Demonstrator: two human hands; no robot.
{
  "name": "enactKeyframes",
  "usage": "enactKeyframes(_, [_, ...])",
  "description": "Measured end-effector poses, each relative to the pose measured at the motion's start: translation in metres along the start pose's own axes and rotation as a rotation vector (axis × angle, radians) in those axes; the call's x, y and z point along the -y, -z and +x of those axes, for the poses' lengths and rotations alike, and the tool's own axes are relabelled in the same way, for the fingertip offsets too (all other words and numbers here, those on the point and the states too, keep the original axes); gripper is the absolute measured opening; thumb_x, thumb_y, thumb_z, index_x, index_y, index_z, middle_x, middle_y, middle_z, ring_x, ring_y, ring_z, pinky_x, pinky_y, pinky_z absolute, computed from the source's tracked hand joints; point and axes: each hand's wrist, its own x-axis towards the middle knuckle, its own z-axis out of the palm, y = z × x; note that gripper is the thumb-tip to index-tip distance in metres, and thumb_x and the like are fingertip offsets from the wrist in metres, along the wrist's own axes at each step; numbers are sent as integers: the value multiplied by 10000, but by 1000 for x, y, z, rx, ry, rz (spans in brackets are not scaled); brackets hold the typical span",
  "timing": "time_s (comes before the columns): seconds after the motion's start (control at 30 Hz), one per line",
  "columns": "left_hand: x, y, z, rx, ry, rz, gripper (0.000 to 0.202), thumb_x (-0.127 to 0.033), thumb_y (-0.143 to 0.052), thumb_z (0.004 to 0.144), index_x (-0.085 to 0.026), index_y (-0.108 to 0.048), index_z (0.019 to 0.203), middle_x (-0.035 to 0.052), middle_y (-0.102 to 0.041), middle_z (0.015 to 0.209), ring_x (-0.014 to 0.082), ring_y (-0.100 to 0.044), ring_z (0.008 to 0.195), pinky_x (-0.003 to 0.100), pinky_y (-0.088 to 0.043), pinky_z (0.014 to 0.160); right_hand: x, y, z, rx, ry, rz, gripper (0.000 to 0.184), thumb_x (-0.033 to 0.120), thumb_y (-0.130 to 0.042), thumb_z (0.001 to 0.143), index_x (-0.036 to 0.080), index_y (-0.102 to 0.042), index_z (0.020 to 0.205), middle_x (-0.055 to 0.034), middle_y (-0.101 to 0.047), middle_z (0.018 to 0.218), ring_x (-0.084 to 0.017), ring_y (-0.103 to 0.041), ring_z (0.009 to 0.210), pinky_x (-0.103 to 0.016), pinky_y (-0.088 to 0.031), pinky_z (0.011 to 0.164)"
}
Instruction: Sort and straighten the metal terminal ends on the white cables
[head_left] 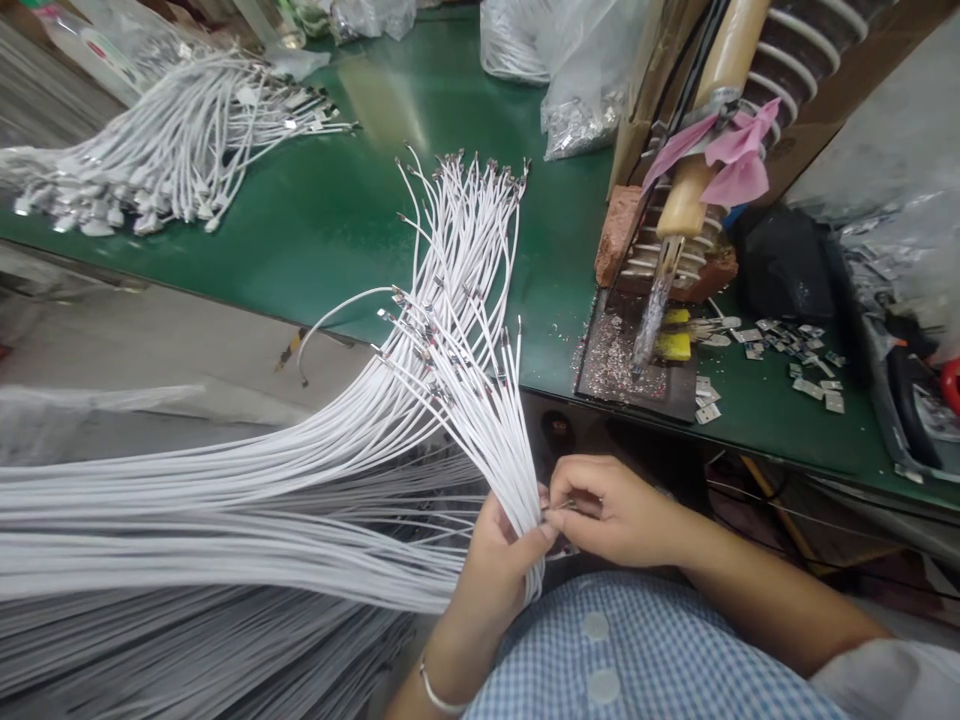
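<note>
My left hand [501,562] is closed round a thick bundle of white cables [457,380] that fans up onto the green table [330,220]. The cable ends carry small metal tips. My right hand [611,510] is right beside it, fingers pinched on a small metal piece at the end of one cable. Both hands sit just below the table's front edge, above my blue checked shirt. A soldering iron [679,210] with a wooden handle rests tilted in a wire stand on the right, its tip over a dark tray [622,365] of solder crumbs.
Another heap of white cables [172,150] lies at the far left of the table. Long white cables [187,530] stretch off to the left. Small metal parts [787,350] are scattered at the right, and clear plastic bags [577,70] stand at the back.
</note>
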Motion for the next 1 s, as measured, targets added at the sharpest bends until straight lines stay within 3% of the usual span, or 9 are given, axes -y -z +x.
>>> enactKeyframes(0.2, [3,1,3,29,-79,85,346,-143,-782,548,-150,-600,842,5,-657,719,149,-605,664,248,-475,623,1,-7,0,-26,-48,45,97,84,-558,708,160,-526,760,38,-494,652,-68,-442,553,-169,-336,490])
enactKeyframes(0.3, [2,0,1,28,-48,86,349,-92,-758,535,-155,-595,837,1,-652,722,155,-600,679,259,-471,645,3,-6,1,39,3,7,110,58,-548,685,162,-518,703,45,-473,626,-59,-403,519,-166,-306,463])
enactKeyframes(0.43, [-1,0,1,44,-5,-6,310,-70,-698,530,-152,-608,815,-2,-637,702,149,-588,671,255,-456,639,2,1,-2,115,-45,60,105,71,-511,727,170,-486,751,66,-436,581,-50,-362,470,-157,-281,427])
enactKeyframes(0.57, [-12,3,7,77,-8,-35,235,-124,-705,556,-143,-619,774,-17,-596,576,127,-560,567,238,-423,569,-3,8,-8,100,-81,63,67,109,-495,756,172,-482,773,75,-382,553,-60,-346,465,-170,-279,425])
enactKeyframes(0.67, [-29,6,14,182,-69,-3,258,-264,-704,645,-132,-636,856,-8,-569,456,149,-549,486,257,-399,517,-8,13,-14,62,-79,48,99,89,-488,742,167,-511,800,60,-404,580,-73,-376,502,-189,-315,469])
enactKeyframes(0.77, [-48,7,16,284,-168,-11,253,-348,-688,680,-142,-663,823,9,-558,420,170,-545,469,280,-395,505,-10,16,-18,40,-87,122,82,119,-486,767,161,-526,825,23,-480,643,-84,-421,535,-207,-359,501])
enactKeyframes(0.9, [-64,8,7,368,-344,-41,134,-306,-695,676,-199,-669,754,-3,-530,431,153,-521,455,274,-396,482,-11,21,-21,15,-65,281,50,166,-486,803,161,-527,831,-41,-576,748,-122,-512,630,-257,-424,576])
enactKeyframes(1.0, [-66,7,-2,474,-357,-102,85,-270,-656,712,-244,-641,791,-52,-440,399,96,-422,317,238,-354,392,-10,24,-20,3,-34,346,42,199,-504,819,168,-530,828,-49,-592,758,-141,-544,679,-279,-442,614])
